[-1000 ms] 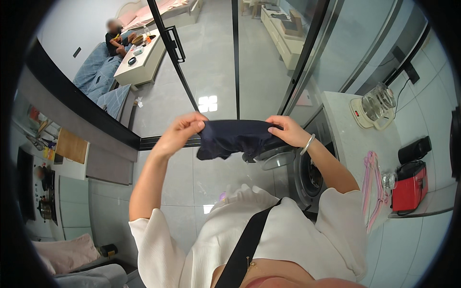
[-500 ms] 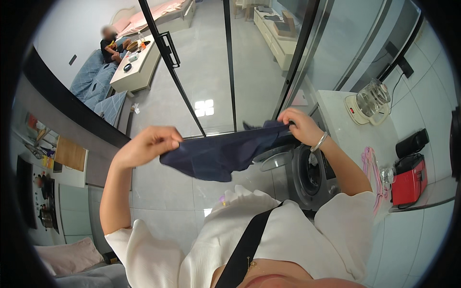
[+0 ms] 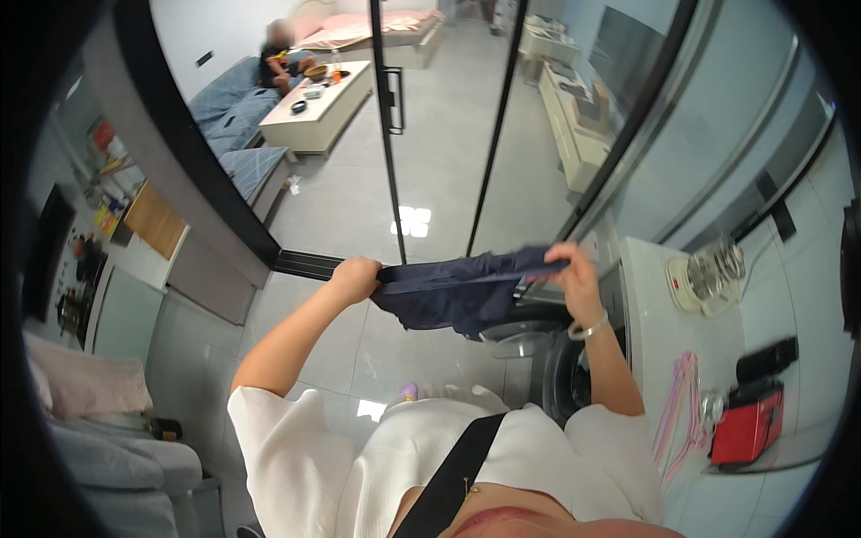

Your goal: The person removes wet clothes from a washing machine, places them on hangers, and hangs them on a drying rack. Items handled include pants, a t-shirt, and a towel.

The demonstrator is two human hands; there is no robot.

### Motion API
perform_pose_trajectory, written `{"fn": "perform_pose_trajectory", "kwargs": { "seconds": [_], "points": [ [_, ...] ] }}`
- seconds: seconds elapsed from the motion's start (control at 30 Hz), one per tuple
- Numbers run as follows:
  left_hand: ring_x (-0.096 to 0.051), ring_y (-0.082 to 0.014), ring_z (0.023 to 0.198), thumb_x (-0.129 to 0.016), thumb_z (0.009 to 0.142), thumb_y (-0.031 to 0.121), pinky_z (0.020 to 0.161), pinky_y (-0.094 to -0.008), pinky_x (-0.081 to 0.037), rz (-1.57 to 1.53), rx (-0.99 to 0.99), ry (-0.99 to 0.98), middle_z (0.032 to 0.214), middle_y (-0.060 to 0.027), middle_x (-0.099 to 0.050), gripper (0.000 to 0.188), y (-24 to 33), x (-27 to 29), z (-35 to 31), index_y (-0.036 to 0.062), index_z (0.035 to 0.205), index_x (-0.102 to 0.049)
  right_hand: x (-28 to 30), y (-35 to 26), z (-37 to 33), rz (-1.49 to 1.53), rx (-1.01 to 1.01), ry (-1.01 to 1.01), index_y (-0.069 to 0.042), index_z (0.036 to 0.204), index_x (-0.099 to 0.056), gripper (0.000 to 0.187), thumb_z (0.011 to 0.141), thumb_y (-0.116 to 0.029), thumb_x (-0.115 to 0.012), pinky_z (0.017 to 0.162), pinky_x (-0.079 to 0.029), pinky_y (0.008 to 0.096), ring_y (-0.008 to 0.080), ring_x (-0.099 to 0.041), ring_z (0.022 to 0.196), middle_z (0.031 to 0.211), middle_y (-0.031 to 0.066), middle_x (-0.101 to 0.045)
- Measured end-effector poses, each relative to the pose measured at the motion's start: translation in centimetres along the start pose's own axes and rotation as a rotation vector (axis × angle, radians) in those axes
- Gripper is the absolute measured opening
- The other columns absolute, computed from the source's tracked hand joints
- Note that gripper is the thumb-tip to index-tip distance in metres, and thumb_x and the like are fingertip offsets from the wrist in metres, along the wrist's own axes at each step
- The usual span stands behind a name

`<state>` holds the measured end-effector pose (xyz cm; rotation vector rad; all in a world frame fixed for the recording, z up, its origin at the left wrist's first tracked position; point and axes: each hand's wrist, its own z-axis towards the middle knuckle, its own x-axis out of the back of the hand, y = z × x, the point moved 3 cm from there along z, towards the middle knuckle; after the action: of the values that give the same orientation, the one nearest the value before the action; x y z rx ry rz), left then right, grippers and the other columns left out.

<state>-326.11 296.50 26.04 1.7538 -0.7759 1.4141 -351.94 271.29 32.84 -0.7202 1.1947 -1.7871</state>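
A dark navy garment [image 3: 448, 294] of thin cloth is stretched sideways between my hands in front of my chest; its exact kind is hard to make out. My left hand [image 3: 357, 278] is closed around its left end. At the other end, my right hand [image 3: 574, 276] pinches the edge, with a bracelet on that wrist. Between the hands the cloth hangs in folds. Below my right hand stands a front-loading washing machine [image 3: 554, 381], its round door [image 3: 522, 346] swung open and partly covered by the garment.
On the right, a counter [image 3: 641, 269] holds a glass kettle [image 3: 708, 273], pink hangers [image 3: 679, 408] and a red box-like item [image 3: 749, 426]. Ahead are black-framed glass doors [image 3: 391, 170]. Beyond them a person [image 3: 276, 63] sits on a blue sofa beside a low table [image 3: 309, 134].
The view has turned left, shifting the room rightward in the picture. My hands have come closer together, and the garment is more bunched between them.
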Motion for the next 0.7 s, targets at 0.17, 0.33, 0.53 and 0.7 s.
{"fn": "perform_pose_trajectory", "kwargs": {
  "seconds": [0.17, 0.33, 0.53, 0.7],
  "points": [
    [-0.063, -0.0301, 0.071, -0.059, 0.074, 0.012, 0.063, -0.039, -0.048, -0.339, 0.252, 0.427, 0.073, -0.0139, -0.063, 0.01, -4.6, 2.0, 0.5, 0.0045, 0.08, -0.063, -1.3, 2.1, -2.4, 0.141, -0.337, -0.299, 0.001, 0.088, -0.055, 0.019, 0.079, 0.01, -0.041, 0.081, -0.048, 0.0291, 0.0184, -0.055, 0.089, 0.103, 0.0082, -0.05],
    [-0.059, -0.0214, 0.059, -0.058, 0.07, 0.009, 0.056, -0.0303, -0.044, -0.778, 0.283, 0.676, 0.064, -0.0099, -0.061, 0.011, -6.0, 4.4, -0.6, 0.0015, 0.078, -0.06, -2.7, 4.0, -4.1, 0.1, -0.415, -0.33, 0.002, 0.095, -0.059, 0.019, 0.078, 0.006, -0.052, 0.085, -0.037, 0.0235, 0.0119, -0.048, 0.098, 0.105, 0.0043, -0.05],
    [-0.051, -0.0267, 0.069, -0.059, 0.069, 0.007, 0.061, -0.035, -0.042, -0.539, 0.118, 0.901, 0.075, -0.0139, -0.049, 0.014, -2.4, 7.2, -1.0, 0.0013, 0.075, -0.048, -3.2, 11.7, -5.3, -0.115, -0.433, -0.037, -0.005, 0.073, -0.05, 0.016, 0.077, -0.002, -0.065, 0.053, -0.036, 0.0179, 0.0021, -0.044, 0.058, 0.068, -0.0035, -0.051],
    [-0.056, -0.0148, 0.076, -0.047, 0.088, 0.013, 0.069, -0.0299, -0.048, -1.244, 0.261, 0.422, 0.084, -0.005, -0.055, 0.008, -2.2, 3.2, 1.4, 0.0056, 0.09, -0.045, -6.1, 10.5, -4.7, -0.582, -0.19, -0.16, -0.006, 0.084, -0.05, 0.025, 0.067, -0.003, -0.068, 0.053, -0.037, 0.0272, 0.013, -0.045, 0.058, 0.062, 0.001, -0.045]
  ]
}}
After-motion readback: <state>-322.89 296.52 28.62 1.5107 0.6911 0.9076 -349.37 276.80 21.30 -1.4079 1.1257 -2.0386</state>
